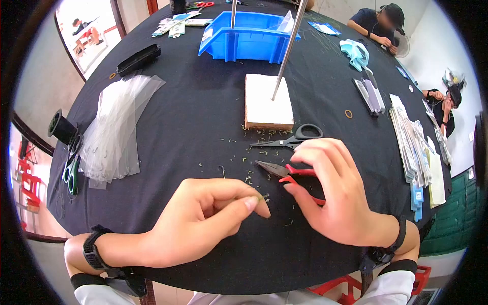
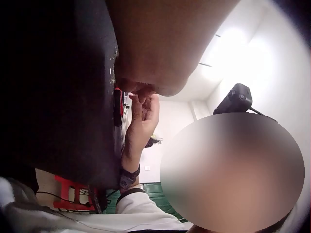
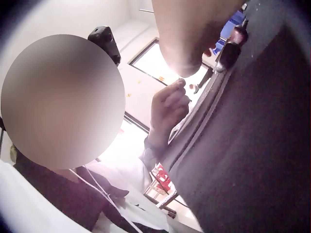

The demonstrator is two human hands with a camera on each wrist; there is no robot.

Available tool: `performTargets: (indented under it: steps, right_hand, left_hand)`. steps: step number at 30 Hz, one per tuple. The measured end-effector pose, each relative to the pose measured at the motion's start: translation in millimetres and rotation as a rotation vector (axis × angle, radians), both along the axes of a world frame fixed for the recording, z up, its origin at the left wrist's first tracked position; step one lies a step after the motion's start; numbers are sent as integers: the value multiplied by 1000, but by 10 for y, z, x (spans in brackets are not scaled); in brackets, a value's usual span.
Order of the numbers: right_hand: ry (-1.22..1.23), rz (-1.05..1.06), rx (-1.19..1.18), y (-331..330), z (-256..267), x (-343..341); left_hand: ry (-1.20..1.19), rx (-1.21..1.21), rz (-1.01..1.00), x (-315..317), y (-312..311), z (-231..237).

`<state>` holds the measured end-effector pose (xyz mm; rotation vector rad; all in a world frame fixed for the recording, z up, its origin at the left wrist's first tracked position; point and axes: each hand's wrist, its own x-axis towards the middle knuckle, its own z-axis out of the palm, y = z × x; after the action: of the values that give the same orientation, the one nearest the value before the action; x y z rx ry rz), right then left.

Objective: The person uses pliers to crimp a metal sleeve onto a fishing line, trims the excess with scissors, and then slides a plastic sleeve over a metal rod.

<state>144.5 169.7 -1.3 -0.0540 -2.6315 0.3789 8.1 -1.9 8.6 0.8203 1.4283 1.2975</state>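
Note:
Thumb and index finger of my left hand [image 1: 203,218] pinch a tiny greenish piece [image 1: 264,196], too small to identify, in the head view. Red-handled pliers [image 1: 277,169] lie on the black cloth with their jaws pointing left. Over their handles hovers my right hand [image 1: 338,195], fingers curved and a gap between thumb and index finger; it does not visibly grip them. Black scissors [image 1: 290,141] lie just beyond. The left wrist view shows the right hand [image 2: 141,126] raised beside the pliers [image 2: 118,107]. In the right wrist view, the left hand [image 3: 169,109] has its fingers folded.
A white block [image 1: 268,101] with a metal rod stands behind the scissors, before a blue bin [image 1: 246,46]. Clear plastic sleeves [image 1: 114,127] and green-handled scissors [image 1: 71,175] lie left. Packets [image 1: 414,140] lie right. Small clippings dot the cloth. Two people sit at the far right.

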Motion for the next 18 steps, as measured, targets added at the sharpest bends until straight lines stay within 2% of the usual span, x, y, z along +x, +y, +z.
performTargets:
  steps: [3,6,9,10,13,14,15,18]
  right_hand:
    - [-44,-83,32,55,-55,-2]
    - [-95,-61,17,52,-14,10]
    - [-52,26,-46,6,20,7]
    - [26,122,10,19,50,-12]
    - [-202,235,-572,-137,111,8]
    - [-324,289,-830,-167,83,34]
    - [-453,381,-971,-208,94,-7]
    - [-440,512,-1180,-363,-63,-44]
  left_hand:
    - [57,37,60,-18,2,-14]
    - [42,52,96,-19,-1,-21]
    - [-1,62,110,-24,-4,4]
    - [-62,70,115,-22,-6,18]
    - [-209,111,121,5,-11,84]
    - [-238,131,113,25,-18,107]
    - [-265,149,103,42,-25,130]
    - [-287,215,74,70,-39,138]
